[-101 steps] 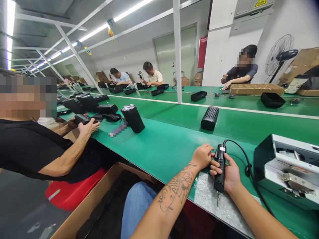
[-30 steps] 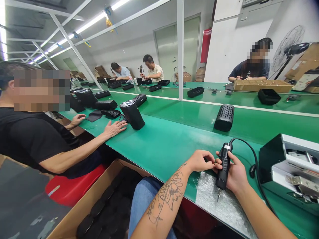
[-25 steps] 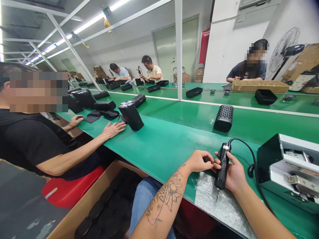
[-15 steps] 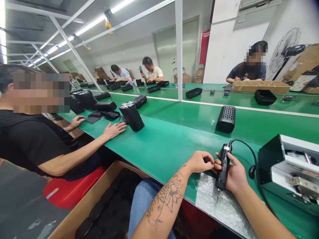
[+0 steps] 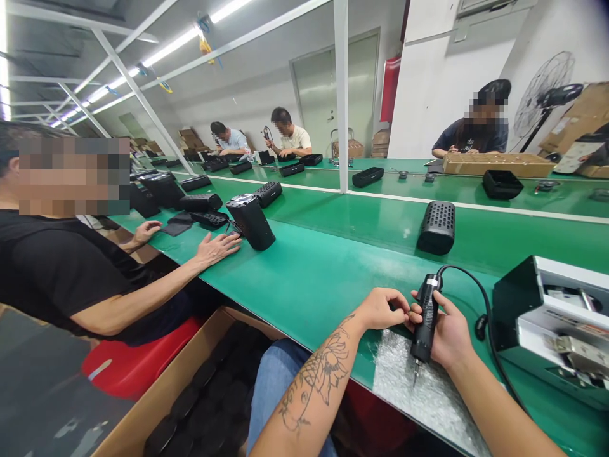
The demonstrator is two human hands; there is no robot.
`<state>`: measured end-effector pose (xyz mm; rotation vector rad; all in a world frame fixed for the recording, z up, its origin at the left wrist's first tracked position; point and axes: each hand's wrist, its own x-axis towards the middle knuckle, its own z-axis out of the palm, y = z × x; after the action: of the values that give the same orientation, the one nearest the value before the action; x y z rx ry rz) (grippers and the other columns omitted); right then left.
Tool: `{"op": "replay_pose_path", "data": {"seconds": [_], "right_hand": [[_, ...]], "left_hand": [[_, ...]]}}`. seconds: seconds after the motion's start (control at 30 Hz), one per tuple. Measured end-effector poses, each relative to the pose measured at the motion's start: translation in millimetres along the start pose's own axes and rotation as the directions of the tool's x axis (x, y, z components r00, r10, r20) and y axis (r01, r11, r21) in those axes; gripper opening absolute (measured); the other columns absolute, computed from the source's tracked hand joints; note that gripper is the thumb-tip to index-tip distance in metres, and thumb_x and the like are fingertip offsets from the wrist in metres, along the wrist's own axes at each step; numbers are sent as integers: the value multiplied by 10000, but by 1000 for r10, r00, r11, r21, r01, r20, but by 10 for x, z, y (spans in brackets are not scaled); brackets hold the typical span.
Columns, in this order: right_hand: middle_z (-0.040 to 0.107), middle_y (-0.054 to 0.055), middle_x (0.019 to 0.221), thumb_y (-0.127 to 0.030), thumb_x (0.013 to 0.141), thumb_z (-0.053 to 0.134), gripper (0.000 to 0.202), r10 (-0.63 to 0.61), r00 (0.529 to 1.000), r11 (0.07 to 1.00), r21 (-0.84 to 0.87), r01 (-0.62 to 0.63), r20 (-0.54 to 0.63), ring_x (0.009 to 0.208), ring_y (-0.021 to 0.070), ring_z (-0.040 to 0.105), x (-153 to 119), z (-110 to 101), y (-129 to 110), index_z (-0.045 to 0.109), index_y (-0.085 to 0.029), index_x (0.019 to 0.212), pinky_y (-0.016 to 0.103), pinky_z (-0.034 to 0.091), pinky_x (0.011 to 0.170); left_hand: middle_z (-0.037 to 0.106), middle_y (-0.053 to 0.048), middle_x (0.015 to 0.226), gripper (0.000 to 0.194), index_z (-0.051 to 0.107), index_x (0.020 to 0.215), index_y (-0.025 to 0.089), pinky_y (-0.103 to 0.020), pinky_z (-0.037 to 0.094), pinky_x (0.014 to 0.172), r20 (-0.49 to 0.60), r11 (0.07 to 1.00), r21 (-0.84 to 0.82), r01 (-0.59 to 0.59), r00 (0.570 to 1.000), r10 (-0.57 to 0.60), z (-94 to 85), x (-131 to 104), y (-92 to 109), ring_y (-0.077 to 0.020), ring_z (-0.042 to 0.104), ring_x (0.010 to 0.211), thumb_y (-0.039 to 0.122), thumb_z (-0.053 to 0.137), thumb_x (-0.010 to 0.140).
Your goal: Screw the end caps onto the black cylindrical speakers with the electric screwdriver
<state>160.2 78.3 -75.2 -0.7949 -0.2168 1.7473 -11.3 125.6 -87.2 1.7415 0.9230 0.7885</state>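
Note:
My right hand point(image 5: 450, 327) is wrapped round a black electric screwdriver point(image 5: 425, 324), whose bit points down over a sheet of bubble wrap point(image 5: 404, 368) at the table's front edge. A black cable runs from the top of the tool. My left hand point(image 5: 387, 309) is closed in a pinch beside the screwdriver, its fingertips meeting those of my right hand; what it pinches, if anything, is hidden. Beyond the hands, a black perforated housing point(image 5: 436, 228) rests on the green belt point(image 5: 380, 216).
A white and black machine point(image 5: 552, 330) stands to the right. Left of the hands, a black speaker-like case point(image 5: 251, 222) is upright on the green table point(image 5: 295, 285), near a seated person's hand. A carton of black parts point(image 5: 209, 387) sits below. Other people work across the belt.
The perforated housing beyond my hands has shifted slightly right, while the parts on the far belt have moved slightly left. Both my hands and the screwdriver hold the same pose.

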Motion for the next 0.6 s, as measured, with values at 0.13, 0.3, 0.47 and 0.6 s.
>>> {"op": "replay_pose_path", "data": {"seconds": [0.13, 0.3, 0.47, 0.6], "right_hand": [[622, 51, 692, -355, 918, 580, 268, 3, 1000, 1000, -9, -3, 0, 561, 181, 604, 18, -19, 0, 662, -152, 1072, 372, 620, 543], [612, 49, 679, -368, 919, 570, 280, 4, 1000, 1000, -16, -4, -4, 559, 179, 595, 32, -29, -1, 665, -148, 1064, 371, 616, 543], [618, 47, 670, -379, 927, 565, 267, -6, 1000, 1000, -9, 6, -15, 551, 176, 588, 31, -7, 3, 662, -158, 1041, 357, 603, 529], [614, 43, 668, -386, 926, 574, 271, -17, 1000, 1000, -9, 16, -13, 546, 172, 583, 22, 5, 4, 661, -155, 1037, 349, 595, 524]], "left_hand": [[741, -21, 796, 176, 760, 834, 135, -228, 510, 725, 0, 1000, 2, 5, 1000, -5, -7, -6, 24, -141, 651, 752, 133, 669, 683], [758, -27, 825, 200, 759, 853, 138, -229, 523, 744, 8, 1000, 2, 16, 1000, -16, -5, -4, 25, -146, 673, 772, 127, 644, 690], [753, -28, 814, 195, 757, 837, 129, -218, 501, 700, 1, 1000, 5, 9, 1000, -9, 16, 19, -37, -140, 660, 750, 123, 636, 685], [750, -21, 805, 176, 754, 820, 128, -219, 485, 694, -9, 1000, 5, -8, 1000, 8, 19, 30, -60, -132, 644, 739, 123, 635, 690]]}}
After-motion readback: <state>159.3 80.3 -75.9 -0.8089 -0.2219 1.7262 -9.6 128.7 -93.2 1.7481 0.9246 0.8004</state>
